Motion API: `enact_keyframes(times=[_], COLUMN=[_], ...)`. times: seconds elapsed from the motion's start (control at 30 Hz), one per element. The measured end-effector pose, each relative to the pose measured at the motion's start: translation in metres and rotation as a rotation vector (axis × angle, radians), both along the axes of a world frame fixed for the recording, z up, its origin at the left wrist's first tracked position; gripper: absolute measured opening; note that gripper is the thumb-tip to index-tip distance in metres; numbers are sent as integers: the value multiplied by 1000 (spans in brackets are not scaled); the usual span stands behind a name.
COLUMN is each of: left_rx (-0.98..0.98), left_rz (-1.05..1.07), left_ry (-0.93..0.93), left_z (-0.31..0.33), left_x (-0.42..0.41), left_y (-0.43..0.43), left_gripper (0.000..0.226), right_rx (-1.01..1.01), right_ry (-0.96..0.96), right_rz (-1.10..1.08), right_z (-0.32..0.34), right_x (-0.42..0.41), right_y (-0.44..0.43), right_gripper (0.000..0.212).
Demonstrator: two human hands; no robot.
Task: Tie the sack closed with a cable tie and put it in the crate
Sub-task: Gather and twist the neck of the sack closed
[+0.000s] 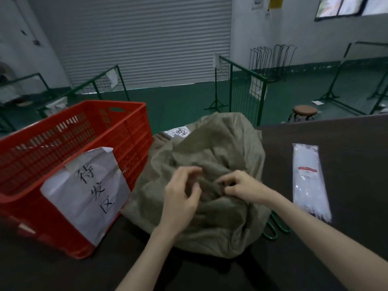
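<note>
A lumpy olive-brown cloth sack [212, 156] with a white round label lies on the dark table [336, 238], right of the red plastic crate [69, 148]. My right hand [241, 186] pinches a fold of the sack's cloth near its middle. My left hand [182, 196] hovers just over the sack beside it, fingers loosely curled and holding nothing. A clear packet of white cable ties [309, 181] lies on the table to the right of the sack.
The crate carries a white paper sign [88, 190] with handwritten characters on its near side. Green wire hooks [277, 227] stick out from under the sack's right edge. Beyond the table are green mesh barriers [241, 89], a round stool [304, 112] and a roller door.
</note>
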State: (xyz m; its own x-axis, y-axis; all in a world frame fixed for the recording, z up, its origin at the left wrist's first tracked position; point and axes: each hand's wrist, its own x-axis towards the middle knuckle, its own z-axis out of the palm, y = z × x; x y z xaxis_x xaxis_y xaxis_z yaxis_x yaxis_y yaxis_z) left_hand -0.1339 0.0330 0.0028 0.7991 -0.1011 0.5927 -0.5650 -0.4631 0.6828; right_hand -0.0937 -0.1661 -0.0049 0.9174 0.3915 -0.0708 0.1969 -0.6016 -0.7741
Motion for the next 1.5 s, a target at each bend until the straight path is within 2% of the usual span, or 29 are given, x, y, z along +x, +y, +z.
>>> enact_keyframes(times=[0.07,0.13,0.27,0.33,0.4,0.47,0.67,0.8,0.9,0.97,1.07,1.13,1.23,1.33,1.4,1.5], left_rx=[67,205,589,747,795,721,313,92,-3,-10,83,146,145,137,128,-182], left_rz=[84,129,184,153,68,-6,-33,-45,-75,-87,-121,-169,-224,-260,-259,-250], left_ry=[-72,-75,93,208,326,373,532,789,956,993,939,840,717,672,743,986], left_z=[8,11,-2,-20,-39,-52,-80,-94,-108,-113,-119,-121,-116,-108,-107,-98], left_x=[12,23,37,45,48,45,27,16,11,3,-13,-21,-25,-29,-29,-26], left_y=[3,4,3,6,10,14,18,17,20,19,14,11,8,7,9,10], left_gripper=[32,52,90,90,67,33,20,17,35,41,35,29,34,31,30,18], right_rx=[-22,-54,-128,-161,-172,-167,-36,-33,-56,-20,110,126,-9,-66,-35,-34], right_ry=[70,147,204,200,188,169,79,-57,-160,-209,-124,-40,22,65,29,-56], right_rz=[131,218,296,302,291,262,54,-88,-199,-330,-488,-502,-422,-333,-287,-252], right_z=[-2,-2,-8,-11,-13,-12,-10,-15,-25,-32,-38,-42,-51,-56,-57,-55], right_x=[-11,-21,-31,-31,-30,-28,-23,-21,-22,-25,-29,-31,-30,-30,-31,-33], right_y=[7,16,26,27,24,20,7,6,12,16,23,26,28,31,31,31], right_gripper=[33,29,18,20,23,25,21,20,16,6,26,42,58,39,22,12])
